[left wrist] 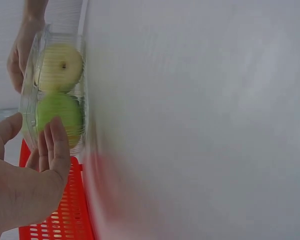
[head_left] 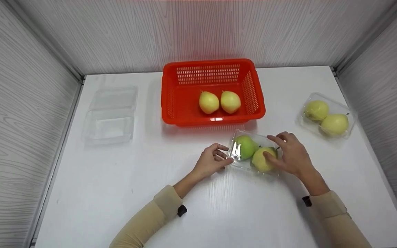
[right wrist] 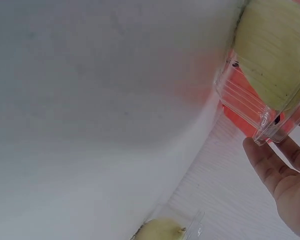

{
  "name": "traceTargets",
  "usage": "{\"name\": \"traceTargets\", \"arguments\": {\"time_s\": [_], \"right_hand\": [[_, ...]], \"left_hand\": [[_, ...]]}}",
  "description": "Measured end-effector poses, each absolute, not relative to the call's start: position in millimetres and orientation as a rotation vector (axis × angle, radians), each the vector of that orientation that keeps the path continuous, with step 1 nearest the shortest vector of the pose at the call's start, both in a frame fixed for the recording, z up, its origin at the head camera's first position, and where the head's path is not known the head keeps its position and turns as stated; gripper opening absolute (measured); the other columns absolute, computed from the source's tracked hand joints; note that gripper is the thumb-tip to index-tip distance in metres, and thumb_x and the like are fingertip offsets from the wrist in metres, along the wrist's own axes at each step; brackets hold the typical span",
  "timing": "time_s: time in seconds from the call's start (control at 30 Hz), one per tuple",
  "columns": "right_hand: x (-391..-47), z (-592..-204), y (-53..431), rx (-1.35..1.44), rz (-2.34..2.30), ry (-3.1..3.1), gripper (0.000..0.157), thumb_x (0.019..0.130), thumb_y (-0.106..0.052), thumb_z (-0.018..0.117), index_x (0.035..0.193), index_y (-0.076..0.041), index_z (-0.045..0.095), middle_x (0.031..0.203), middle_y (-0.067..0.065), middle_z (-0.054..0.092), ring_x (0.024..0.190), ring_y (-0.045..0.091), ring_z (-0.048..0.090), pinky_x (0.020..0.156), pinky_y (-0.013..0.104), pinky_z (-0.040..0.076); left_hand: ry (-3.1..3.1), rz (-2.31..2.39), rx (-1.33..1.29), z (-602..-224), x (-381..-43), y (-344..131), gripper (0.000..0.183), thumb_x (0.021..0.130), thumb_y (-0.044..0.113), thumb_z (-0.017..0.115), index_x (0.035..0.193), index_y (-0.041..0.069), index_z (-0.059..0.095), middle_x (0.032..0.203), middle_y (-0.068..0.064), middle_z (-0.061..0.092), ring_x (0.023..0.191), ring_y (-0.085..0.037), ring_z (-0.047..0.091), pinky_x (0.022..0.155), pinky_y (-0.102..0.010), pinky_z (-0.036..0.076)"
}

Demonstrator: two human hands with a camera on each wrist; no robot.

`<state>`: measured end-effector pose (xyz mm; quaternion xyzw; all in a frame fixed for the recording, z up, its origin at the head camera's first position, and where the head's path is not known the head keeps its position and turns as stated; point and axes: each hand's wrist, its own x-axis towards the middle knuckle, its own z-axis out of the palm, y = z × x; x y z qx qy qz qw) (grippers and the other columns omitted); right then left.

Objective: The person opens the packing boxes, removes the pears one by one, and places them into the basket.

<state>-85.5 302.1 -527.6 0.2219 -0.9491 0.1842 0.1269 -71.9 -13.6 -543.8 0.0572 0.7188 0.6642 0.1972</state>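
Observation:
A clear plastic clamshell box lies in front of the basket with its lid down. Inside are a green pear and a yellow pear. My left hand is at the box's left end, thumb and loosely bent fingers spread around that edge. Over the right end, my right hand spreads its thumb across the lid and its other fingers toward the far corner. In the right wrist view, the fingers are fairly straight, with tips right at the box's rim.
Behind the box stands a red plastic basket with two yellow pears in it. At the right is another clear box with two yellow pears. An opened clear clamshell box lies at the left.

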Motion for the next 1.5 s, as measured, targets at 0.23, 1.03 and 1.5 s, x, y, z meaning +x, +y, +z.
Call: {"name": "traceTargets", "arguments": {"time_s": [0.23, 1.03, 1.5], "right_hand": [[-90.7, -529.5, 288.4, 0.706, 0.554, -2.739, 0.055, 0.084, -0.042, 0.08, 0.129, -0.013, 0.073, 0.108, 0.019, 0.067, 0.096, 0.036, 0.063, 0.069, 0.049, 0.059], [-103.9, -527.6, 249.0, 0.876, 0.539, -2.734, 0.054, 0.088, -0.046, 0.075, 0.131, -0.014, 0.072, 0.111, 0.014, 0.067, 0.101, 0.033, 0.063, 0.071, 0.043, 0.062], [-111.2, -528.1, 228.2, 0.962, 0.533, -2.68, 0.055, 0.088, -0.048, 0.075, 0.13, -0.012, 0.073, 0.111, 0.013, 0.067, 0.098, 0.03, 0.063, 0.07, 0.041, 0.063]], "left_hand": [[2.009, 1.872, 0.12, -542.2, -64.5, -28.9, 0.044, 0.09, 0.015, 0.083, 0.127, 0.001, 0.062, 0.1, -0.009, 0.068, 0.079, -0.012, 0.068, 0.077, -0.039, 0.068], [2.017, 1.92, -0.001, -540.8, -43.1, -62.4, 0.046, 0.091, 0.012, 0.081, 0.13, -0.002, 0.06, 0.101, -0.009, 0.067, 0.081, -0.011, 0.068, 0.079, -0.039, 0.068], [2.031, 1.935, -0.076, -540.1, -33.0, -79.0, 0.047, 0.092, 0.01, 0.081, 0.131, -0.002, 0.059, 0.102, -0.011, 0.069, 0.085, -0.015, 0.072, 0.079, -0.035, 0.068]]}}
